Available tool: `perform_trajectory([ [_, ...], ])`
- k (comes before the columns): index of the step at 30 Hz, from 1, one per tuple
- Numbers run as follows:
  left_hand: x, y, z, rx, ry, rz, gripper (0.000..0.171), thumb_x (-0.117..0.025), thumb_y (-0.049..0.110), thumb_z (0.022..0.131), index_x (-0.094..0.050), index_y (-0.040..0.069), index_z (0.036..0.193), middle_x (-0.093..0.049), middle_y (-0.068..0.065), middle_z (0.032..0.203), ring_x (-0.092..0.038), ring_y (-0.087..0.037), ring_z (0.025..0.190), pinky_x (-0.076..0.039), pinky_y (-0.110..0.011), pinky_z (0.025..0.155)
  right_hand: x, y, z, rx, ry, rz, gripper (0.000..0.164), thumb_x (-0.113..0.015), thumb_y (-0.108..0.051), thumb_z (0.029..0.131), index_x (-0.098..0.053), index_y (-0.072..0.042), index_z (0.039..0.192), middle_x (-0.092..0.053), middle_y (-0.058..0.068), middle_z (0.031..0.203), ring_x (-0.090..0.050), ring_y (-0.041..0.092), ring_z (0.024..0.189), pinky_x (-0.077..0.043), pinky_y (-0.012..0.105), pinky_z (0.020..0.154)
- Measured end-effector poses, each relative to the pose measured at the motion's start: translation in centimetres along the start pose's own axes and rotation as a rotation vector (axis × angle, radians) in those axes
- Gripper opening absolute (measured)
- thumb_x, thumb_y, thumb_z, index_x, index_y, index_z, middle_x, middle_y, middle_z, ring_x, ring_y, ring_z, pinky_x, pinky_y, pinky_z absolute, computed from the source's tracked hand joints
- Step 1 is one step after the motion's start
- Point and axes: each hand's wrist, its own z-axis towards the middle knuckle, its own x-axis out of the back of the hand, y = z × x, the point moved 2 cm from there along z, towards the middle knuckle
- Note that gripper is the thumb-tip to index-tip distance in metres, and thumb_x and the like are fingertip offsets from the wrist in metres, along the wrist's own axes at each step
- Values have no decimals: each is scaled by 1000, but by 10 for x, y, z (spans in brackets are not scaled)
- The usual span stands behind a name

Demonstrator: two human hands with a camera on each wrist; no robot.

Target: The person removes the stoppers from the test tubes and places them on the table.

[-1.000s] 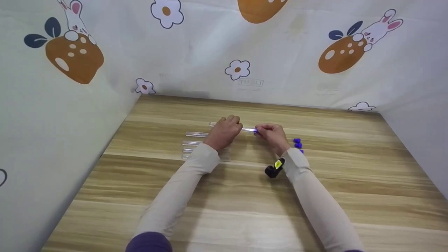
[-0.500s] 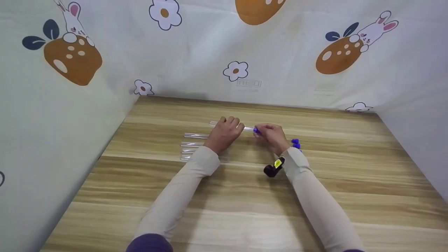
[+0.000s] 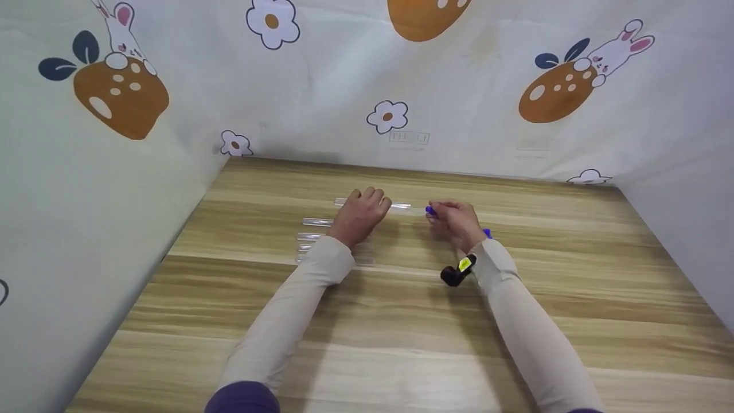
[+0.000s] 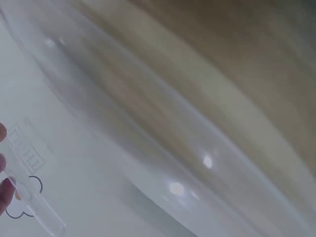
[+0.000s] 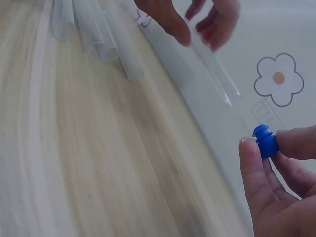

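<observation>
My left hand (image 3: 360, 215) grips a clear test tube (image 3: 399, 206) around its middle, with the tube lying sideways and its end toward the right hand. In the right wrist view that tube end (image 5: 222, 84) has nothing in it. My right hand (image 3: 457, 221) pinches a small blue ribbed stopper (image 5: 266, 141) between thumb and fingers, its narrow end facing the tube. A short gap separates stopper and tube. Several more clear tubes (image 3: 315, 222) lie side by side on the table, partly hidden by the left hand and sleeve.
Beyond the right wrist lie more blue stoppers (image 3: 487, 233), mostly hidden. A black wrist camera (image 3: 457, 273) hangs at the right cuff. The wood-grain table (image 3: 390, 327) ends at a patterned wall cloth (image 3: 476, 132). A large blurred clear tube (image 4: 163, 118) crosses the left wrist view.
The stopper was at the tube's right end and is now apart from it. The left hand has shifted slightly left with the tube, the right hand slightly right with the stopper.
</observation>
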Motion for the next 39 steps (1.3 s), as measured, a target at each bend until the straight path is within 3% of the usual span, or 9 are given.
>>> perform_trajectory([
  [5, -2, -8, -4, 39, 5, 42, 9, -61, 3, 86, -59, 12, 82, -60, -3, 79, -59, -16, 71, -48, -29, 58, 9, -4, 1, 19, -2, 16, 37, -50, -2, 96, -46, 15, 128, -68, -2, 72, -65, 5, 63, -54, 15, 64],
  [9, -4, -14, -7, 81, 5, 30, 10, -62, 1, 84, -59, 11, 81, -59, -4, 77, -58, -17, 68, -47, -30, 57, 16, -7, 2, 12, -3, 29, 25, -51, -2, 95, -55, 10, 117, -68, -1, 73, -66, 6, 65, -54, 15, 66],
  [15, -9, -23, -12, 109, -37, -78, 10, -62, -3, 83, -63, 8, 83, -62, -6, 81, -61, -19, 72, -49, -31, 58, 30, -12, 5, 8, 31, 48, 12, -52, -1, 94, -64, 0, 96, -69, 0, 72, -66, 7, 65, -54, 16, 67],
  [21, -10, -31, -17, 135, -71, -208, 9, -62, -4, 85, -65, 4, 86, -64, -9, 84, -63, -21, 75, -52, -34, 60, 44, -15, 7, 2, 43, 55, 19, -53, -1, 94, -66, -7, 81, -69, 0, 72, -65, 6, 65, -54, 16, 68],
  [23, -11, -33, -18, 134, -82, -237, 10, -61, -5, 85, -66, 4, 87, -64, -9, 85, -63, -22, 76, -52, -35, 61, 48, -15, 8, 4, 56, 47, 18, -53, -2, 94, -64, -8, 81, -69, 0, 72, -65, 6, 64, -54, 16, 67],
  [27, -12, -36, -19, 141, -104, -285, 13, -60, -6, 85, -67, 4, 89, -63, -10, 86, -63, -23, 78, -52, -35, 62, 56, -17, 8, 14, 72, 39, 8, -52, -2, 95, -60, 0, 96, -68, -1, 70, -66, 6, 63, -54, 16, 66],
  [30, -12, -38, -20, 149, -118, -304, 13, -60, -5, 86, -68, 4, 90, -63, -11, 87, -63, -24, 78, -53, -36, 63, 62, -17, 9, 24, 84, 42, 13, -52, -2, 94, -57, 5, 104, -68, -1, 69, -66, 6, 62, -55, 16, 65],
  [36, -13, -43, -21, 179, -185, -378, 15, -60, -6, 87, -69, 3, 95, -63, -12, 90, -63, -26, 83, -54, -37, 69, 77, -16, 11, 27, 116, -13, 17, -53, -2, 94, -65, -7, 83, -69, -3, 68, -66, 7, 61, -56, 21, 67],
  [39, -13, -46, -22, 194, -212, -390, 16, -59, -6, 88, -69, 4, 97, -64, -12, 91, -63, -26, 85, -54, -38, 70, 83, -15, 12, 29, 140, -48, 18, -54, -2, 93, -66, -11, 82, -69, -5, 69, -66, 6, 63, -56, 22, 69],
])
